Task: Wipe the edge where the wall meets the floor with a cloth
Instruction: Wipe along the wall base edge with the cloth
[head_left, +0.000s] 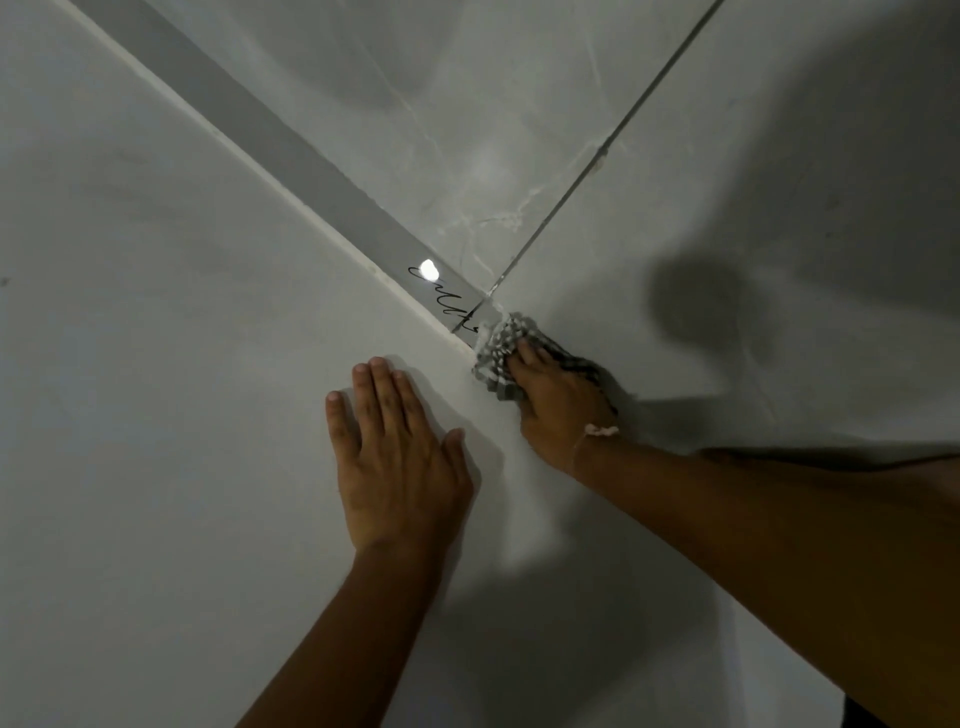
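While the left hand (397, 457) lies flat, the right hand (558, 410) bunches nubby cloth (500, 349).

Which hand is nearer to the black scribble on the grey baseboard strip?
Right. The right hand presses the cloth just beside the scribble, at the strip's end. The left hand lies flat on the wall, farther below it.

The right hand (558, 402) covers much of the grey-and-white cloth (500, 349), hiding the wall-floor edge beneath it. Dark scrawled marks on the grey skirting strip (311, 161) are unreadable. Both forearms are cut off by the frame's edges.
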